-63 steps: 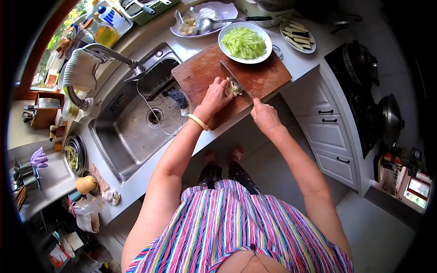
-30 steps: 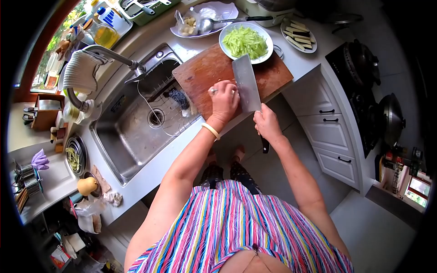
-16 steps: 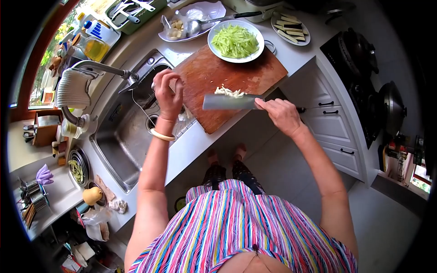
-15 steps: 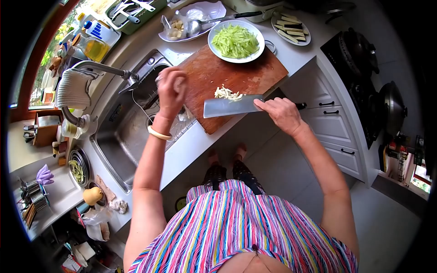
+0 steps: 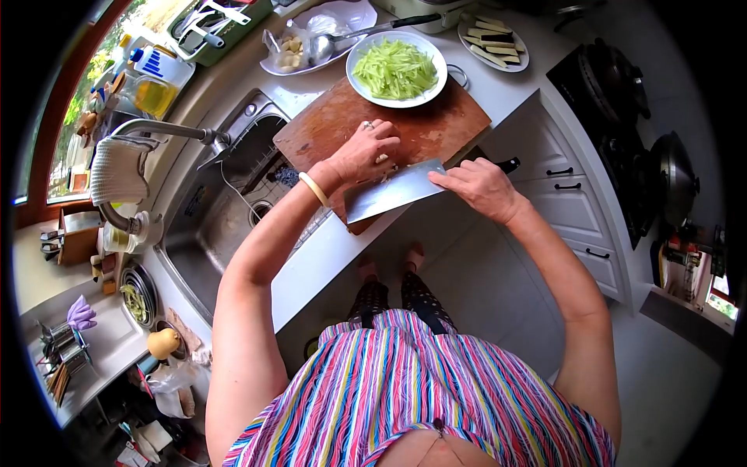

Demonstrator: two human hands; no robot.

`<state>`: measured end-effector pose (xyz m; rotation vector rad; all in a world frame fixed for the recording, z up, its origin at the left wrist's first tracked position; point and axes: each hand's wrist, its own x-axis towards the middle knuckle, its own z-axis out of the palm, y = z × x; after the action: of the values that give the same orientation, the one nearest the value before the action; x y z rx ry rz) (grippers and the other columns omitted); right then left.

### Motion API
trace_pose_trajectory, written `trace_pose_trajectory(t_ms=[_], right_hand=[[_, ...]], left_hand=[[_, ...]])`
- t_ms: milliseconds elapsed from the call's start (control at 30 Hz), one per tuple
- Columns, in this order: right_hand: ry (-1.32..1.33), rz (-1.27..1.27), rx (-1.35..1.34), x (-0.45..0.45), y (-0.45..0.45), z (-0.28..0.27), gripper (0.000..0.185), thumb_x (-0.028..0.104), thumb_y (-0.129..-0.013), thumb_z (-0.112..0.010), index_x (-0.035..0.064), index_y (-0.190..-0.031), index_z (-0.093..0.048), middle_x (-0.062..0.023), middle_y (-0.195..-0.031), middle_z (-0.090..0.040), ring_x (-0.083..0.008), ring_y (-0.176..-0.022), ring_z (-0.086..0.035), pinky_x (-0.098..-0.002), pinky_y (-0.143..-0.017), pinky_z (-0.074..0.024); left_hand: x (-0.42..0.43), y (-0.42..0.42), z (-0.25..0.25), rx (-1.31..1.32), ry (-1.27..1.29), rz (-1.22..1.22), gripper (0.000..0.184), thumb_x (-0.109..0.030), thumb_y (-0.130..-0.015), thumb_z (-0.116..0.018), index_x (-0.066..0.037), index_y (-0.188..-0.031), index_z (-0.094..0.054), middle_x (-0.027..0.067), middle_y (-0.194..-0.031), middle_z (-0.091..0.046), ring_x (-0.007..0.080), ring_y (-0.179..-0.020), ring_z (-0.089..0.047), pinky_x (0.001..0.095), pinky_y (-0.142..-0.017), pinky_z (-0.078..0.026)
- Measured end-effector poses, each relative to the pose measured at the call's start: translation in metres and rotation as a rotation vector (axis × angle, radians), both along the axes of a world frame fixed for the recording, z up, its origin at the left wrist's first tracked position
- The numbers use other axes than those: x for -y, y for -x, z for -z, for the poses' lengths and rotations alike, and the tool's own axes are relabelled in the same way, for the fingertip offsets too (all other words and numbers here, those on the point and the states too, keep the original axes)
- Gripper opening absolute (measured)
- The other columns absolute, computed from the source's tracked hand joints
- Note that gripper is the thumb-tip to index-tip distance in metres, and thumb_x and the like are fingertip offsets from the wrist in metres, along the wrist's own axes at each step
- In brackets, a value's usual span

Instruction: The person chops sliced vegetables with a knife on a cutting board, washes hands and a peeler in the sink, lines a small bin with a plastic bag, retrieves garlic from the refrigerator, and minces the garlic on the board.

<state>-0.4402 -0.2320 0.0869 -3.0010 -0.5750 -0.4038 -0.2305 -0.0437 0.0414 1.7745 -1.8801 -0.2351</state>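
Note:
My right hand (image 5: 478, 187) grips the handle of a cleaver (image 5: 393, 193), its broad blade lying tilted at the near edge of the wooden cutting board (image 5: 311, 136). Curled over the board just behind the blade, my left hand (image 5: 369, 152) has its fingers drawn together on the chopped garlic (image 5: 387, 175). Most of those pale slivers are hidden beneath the fingers and palm. A white bowl (image 5: 356, 87) heaped with green shreds (image 5: 395, 68) rests on the board's far part.
Left of the board is the steel sink (image 5: 206, 233) with its faucet (image 5: 175, 127). A plate of cut strips (image 5: 496, 47), a ladle (image 5: 373, 31) and a dish (image 5: 272, 64) with bagged garlic cloves stand behind. The stove (image 5: 607, 148) is at right.
My left hand has come down from above the sink-side edge, moving right onto the garlic slivers. The cleaver has tilted and dropped slightly at its left end, still in my right hand.

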Motion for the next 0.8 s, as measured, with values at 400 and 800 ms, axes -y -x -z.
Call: trace_pose_trajectory(t_ms=[400, 800], right_hand=[[0.007, 0.032, -0.003, 0.008, 0.003, -0.003, 0.036, 0.012, -0.077, -0.056, 0.0221, -0.11, -0.064, 0.0059, -0.072, -0.054, -0.012, -0.067, -0.053, -0.0265, -0.06, -0.042], [-0.624, 0.601, -0.342, -0.022, 0.064, -0.004, 0.041, 0.009, -0.079, -0.061, 0.0124, -0.12, -0.059, -0.004, -0.088, -0.067, -0.0183, -0.081, -0.064, -0.0271, -0.071, -0.0501]], left_hand=[[-0.011, -0.002, 0.001, -0.035, 0.023, -0.074, 0.016, -0.02, -0.073, -0.063, -0.011, -0.085, -0.058, 0.0093, -0.089, -0.048, 0.027, -0.091, -0.047, 0.0392, -0.079, -0.034], [-0.023, -0.02, 0.045, -0.197, -0.003, -0.351, 0.024, -0.009, -0.078, -0.062, -0.009, -0.103, -0.064, 0.0147, -0.102, -0.055, 0.0327, -0.099, -0.053, 0.0401, -0.087, -0.045]])
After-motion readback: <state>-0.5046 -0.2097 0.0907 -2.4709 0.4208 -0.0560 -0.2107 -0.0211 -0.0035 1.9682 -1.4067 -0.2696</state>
